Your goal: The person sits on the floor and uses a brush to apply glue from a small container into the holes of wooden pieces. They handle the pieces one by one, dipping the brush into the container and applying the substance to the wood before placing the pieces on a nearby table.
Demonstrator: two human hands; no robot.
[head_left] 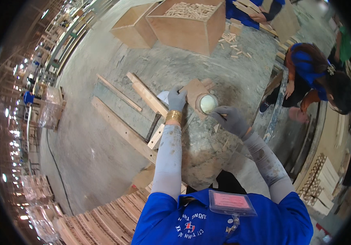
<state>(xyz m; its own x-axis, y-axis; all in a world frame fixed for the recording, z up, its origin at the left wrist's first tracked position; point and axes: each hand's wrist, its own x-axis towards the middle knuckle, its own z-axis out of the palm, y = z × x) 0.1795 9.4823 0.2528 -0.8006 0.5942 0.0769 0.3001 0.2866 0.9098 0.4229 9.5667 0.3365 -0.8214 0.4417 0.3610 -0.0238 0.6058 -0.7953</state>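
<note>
My left hand [176, 99], in a grey glove with a gold bangle at the wrist, is closed at the left edge of a flat brown piece of board [194, 90]. What its fingers hold, if anything, is hidden. A round container [207, 103] with pale whitish contents sits at the board's right side. Just right of it, my gloved right hand [232, 121] is closed around a thin light-coloured stick [223, 115]; the stick's far end cannot be made out. Beside my left wrist lie a dark-handled hammer [153, 127] and a wooden bar [146, 93].
A long drilled wooden rail [120, 127] and a narrow strip [119, 92] lie at left. Beyond stand a wooden box [183, 30] of small dowels and another box [132, 26]. Loose dowels [229, 38] are scattered nearby. A co-worker [310, 73] bends at right beside a metal frame [276, 108].
</note>
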